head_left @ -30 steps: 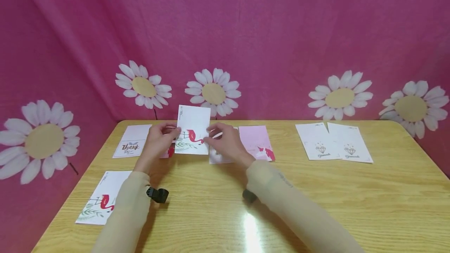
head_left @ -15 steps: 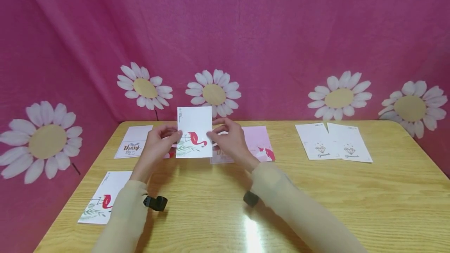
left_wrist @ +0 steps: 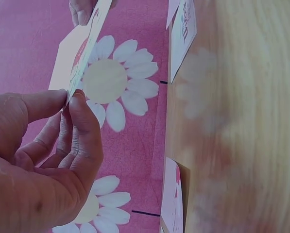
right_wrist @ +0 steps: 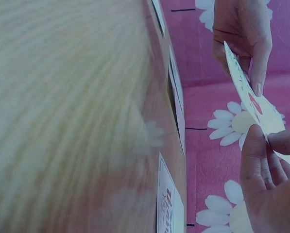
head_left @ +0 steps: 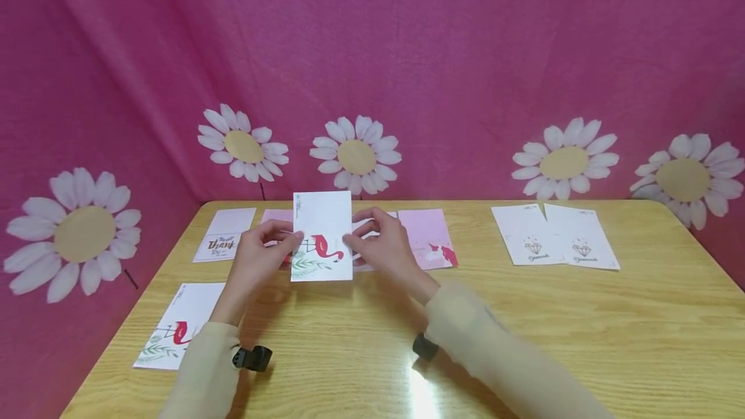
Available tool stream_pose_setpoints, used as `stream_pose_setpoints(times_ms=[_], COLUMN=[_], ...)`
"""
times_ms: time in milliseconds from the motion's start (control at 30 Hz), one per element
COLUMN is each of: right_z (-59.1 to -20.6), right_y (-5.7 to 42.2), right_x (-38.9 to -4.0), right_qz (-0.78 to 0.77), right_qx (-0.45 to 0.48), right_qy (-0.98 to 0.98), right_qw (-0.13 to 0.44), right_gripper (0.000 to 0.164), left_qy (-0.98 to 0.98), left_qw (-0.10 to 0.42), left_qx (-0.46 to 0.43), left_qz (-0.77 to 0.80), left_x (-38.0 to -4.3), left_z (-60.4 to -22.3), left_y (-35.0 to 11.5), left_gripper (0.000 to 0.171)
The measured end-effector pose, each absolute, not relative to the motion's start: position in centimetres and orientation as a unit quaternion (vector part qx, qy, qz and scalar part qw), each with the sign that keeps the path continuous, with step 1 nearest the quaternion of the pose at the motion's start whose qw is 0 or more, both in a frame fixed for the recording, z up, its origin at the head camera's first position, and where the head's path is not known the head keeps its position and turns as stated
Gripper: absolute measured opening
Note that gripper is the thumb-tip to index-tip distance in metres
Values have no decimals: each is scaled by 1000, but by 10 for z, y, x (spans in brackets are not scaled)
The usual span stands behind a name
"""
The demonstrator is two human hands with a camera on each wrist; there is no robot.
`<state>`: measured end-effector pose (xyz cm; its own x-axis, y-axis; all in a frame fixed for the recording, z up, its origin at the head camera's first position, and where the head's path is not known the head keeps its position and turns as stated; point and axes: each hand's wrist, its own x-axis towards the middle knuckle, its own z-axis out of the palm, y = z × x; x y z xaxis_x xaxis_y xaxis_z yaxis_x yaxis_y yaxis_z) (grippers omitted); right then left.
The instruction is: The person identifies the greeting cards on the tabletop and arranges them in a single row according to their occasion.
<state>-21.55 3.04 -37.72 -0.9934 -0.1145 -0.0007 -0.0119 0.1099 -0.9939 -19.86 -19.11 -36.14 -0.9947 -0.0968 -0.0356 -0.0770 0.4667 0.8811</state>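
A white flamingo card [head_left: 321, 215] is held upright over the back part of the table, its printed side facing me. My left hand [head_left: 262, 254] pinches its left edge between thumb and fingers. On the opposite edge my right hand [head_left: 387, 247] pinches it the same way. Both wrist views show the card edge-on, raised off the wood, with a thumb and fingertips at each side. A matching flamingo card [head_left: 174, 325] lies at the left of the table, partly covered by my left sleeve. Behind the held card, further cards on the table are mostly hidden.
Along the table's [head_left: 524, 335] back edge lie a "Thank You" card [head_left: 221, 236], a pink card [head_left: 276, 214] and a pink unicorn card [head_left: 427, 238]. Two diamond cards [head_left: 526, 235] overlap slightly at the back right. A pink daisy-print curtain [head_left: 442, 83] hangs behind the table.
Both hands have lowered the flamingo card and brought it a little closer. The pink card at the back left now shows more. The cards on the table lie as before.
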Motion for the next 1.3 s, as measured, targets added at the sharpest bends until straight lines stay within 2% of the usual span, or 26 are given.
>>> stream_pose_setpoints(times_ms=[233,833,1000,1100,1300], right_z=[-383,-393,-396,-398,-401], right_y=[28,11,6,3,-7], right_x=[-204,-177,-172,-170,-166], right_qz=[-673,-670,-650,-639,-620], right_qx=[-58,-111,-130,-149,-174], right_qy=[735,730,744,749,755], right_qw=[50,81,84,92,119], right_gripper=[33,65,69,64,38], left_qy=[-858,-874,-877,-880,-891], left_qw=[-1,-15,-25,-35,-60], left_qx=[47,64,63,59,59], left_qz=[-512,-481,-477,-470,-446], left_x=[-186,-163,-158,-156,-151], left_z=[-365,-374,-378,-379,-382], left_y=[-197,-213,-220,-226,-239], left_gripper=[37,37,39,40,40])
